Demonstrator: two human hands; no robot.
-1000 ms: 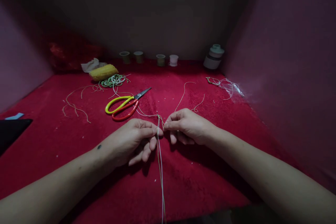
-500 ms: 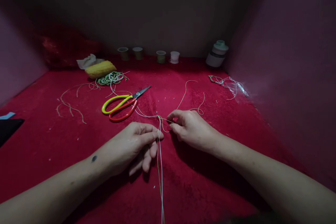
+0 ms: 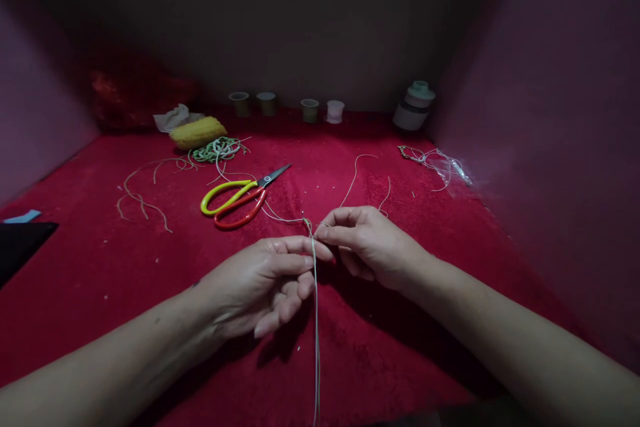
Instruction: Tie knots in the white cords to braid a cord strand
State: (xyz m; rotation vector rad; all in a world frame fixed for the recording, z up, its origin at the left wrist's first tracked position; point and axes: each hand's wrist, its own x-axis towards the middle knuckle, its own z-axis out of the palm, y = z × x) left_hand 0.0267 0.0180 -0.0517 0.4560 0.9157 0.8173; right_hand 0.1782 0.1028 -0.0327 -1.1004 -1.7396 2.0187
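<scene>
Evidently the work centres on pale hanging cords, which drop from a small knot just beyond the fingertips and run down between the forearms toward the worktop's near edge. The left hand has its thumb laid against its forefinger, lightly pinching these cords where they cross the finger, with its other fingers loosely curled. The right hand, just beside it, pinches a thin cord between thumb and forefinger near the knot. Scissors with yellow and red handles lie beyond the left hand, blades pointing away; a green-and-white cord bundle rests farther out, beside a yellow roll.

The strands look almost weightless and limp, likely to bend wherever unsupported and perhaps slide between dry fingertips. A fingertip pinch close to the knot should give the best control; gripping far down would leave slack, and a hard tug could distort the knot.
</scene>
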